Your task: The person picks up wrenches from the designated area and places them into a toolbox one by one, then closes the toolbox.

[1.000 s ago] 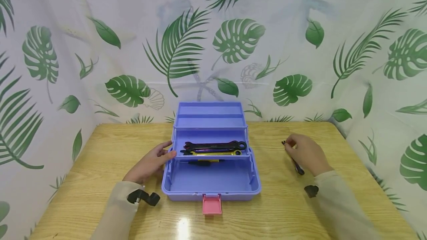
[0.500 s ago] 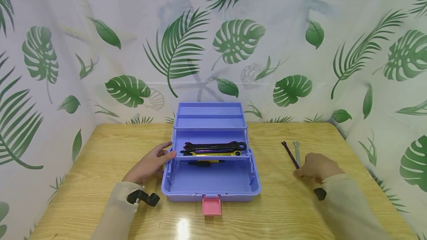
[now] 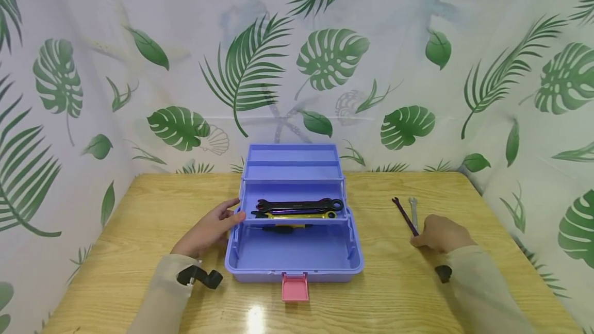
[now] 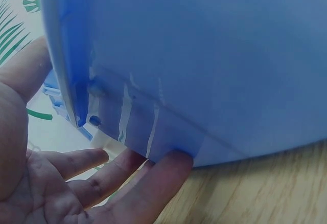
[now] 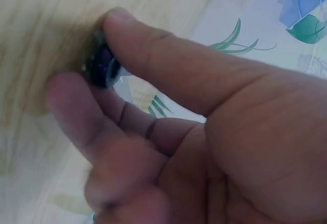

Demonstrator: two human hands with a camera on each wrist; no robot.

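A blue-violet toolbox [image 3: 297, 274] stands open in the middle of the table. My left hand [image 3: 211, 231] holds its left side, thumb at the raised tray's edge; in the left wrist view the fingers [image 4: 153, 188] lie against the outer wall. To the right, a dark purple combination wrench [image 3: 405, 215] lies on the table beside a silver wrench [image 3: 414, 210]. My right hand [image 3: 441, 232] covers the near ends of both. In the right wrist view, thumb and forefinger pinch the purple wrench's dark ring end [image 5: 104, 68].
The tray holds a black wrench [image 3: 299, 205] and a yellow-handled wrench [image 3: 292, 216]. Beneath it, a black-and-yellow tool [image 3: 280, 229] partly shows. A pink latch [image 3: 295, 289] hangs at the box's front. Leaf-printed cloth [image 3: 394, 66] surrounds the wooden table [image 3: 153, 205].
My right hand has moved from the purple wrench's far end down to its near ring end, uncovering the silver wrench beside it. The left hand has stayed on the toolbox.
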